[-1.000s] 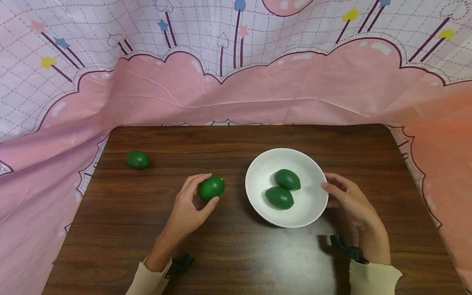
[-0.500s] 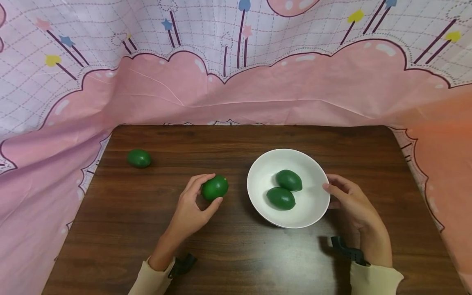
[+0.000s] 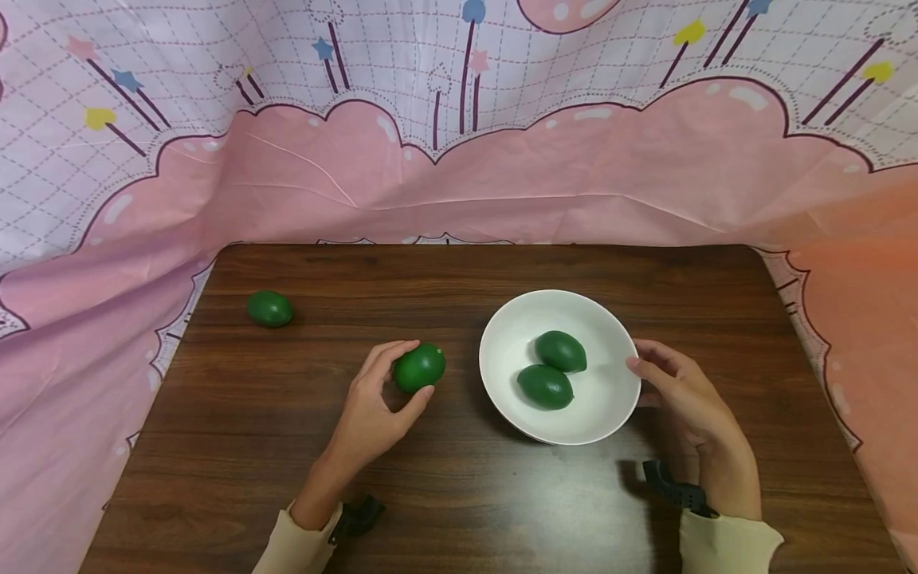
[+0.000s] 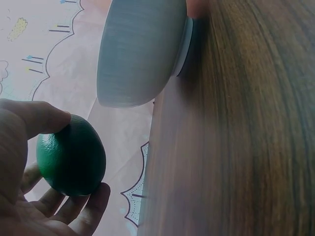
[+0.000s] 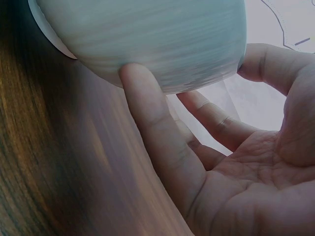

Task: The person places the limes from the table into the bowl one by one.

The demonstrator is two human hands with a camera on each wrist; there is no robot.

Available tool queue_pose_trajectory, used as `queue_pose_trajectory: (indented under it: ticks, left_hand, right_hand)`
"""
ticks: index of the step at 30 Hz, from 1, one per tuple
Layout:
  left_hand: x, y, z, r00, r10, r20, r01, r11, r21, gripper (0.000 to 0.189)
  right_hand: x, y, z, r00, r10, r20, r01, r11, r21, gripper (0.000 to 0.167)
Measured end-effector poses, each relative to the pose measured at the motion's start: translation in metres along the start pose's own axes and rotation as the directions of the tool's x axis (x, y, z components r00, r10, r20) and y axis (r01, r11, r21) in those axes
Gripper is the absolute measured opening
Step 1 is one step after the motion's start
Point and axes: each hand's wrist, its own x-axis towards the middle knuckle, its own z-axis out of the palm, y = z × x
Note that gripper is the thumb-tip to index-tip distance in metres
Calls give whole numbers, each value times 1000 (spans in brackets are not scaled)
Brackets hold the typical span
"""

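Between the thumb and fingers of my left hand (image 3: 376,402) is a green lime (image 3: 419,368), held left of the white bowl (image 3: 606,399). In the left wrist view this lime (image 4: 71,157) is clear of the wooden surface, the thumb on one side and fingertips on the other. My right hand (image 3: 692,399) grips the bowl's right side, its thumb at the rim. The right wrist view has the fingers (image 5: 147,108) against the bowl's outer wall. Inside the bowl lie two more limes, an upper one (image 3: 561,351) and a lower one (image 3: 545,387), touching each other.
Another lime (image 3: 269,308) lies at the far left of the dark wooden table (image 3: 459,494). A pink and white patterned cloth (image 3: 459,183) hangs behind the table and along both sides. Black straps (image 3: 677,488) sit at both wrists, beside pale sleeves.
My left hand has shifted very slightly to the right with the lime, nearer the bowl. The right hand keeps its hold, and the bowl and its limes stay put.
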Motion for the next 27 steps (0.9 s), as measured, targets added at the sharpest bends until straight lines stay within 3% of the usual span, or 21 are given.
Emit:
queue_pose_trajectory:
  ticks: [27]
  left_hand:
    - [7, 7, 9, 999, -3, 37, 4, 999, -35, 63]
  right_hand:
    - [4, 2, -3, 1000, -4, 11, 4, 1000, 15, 48]
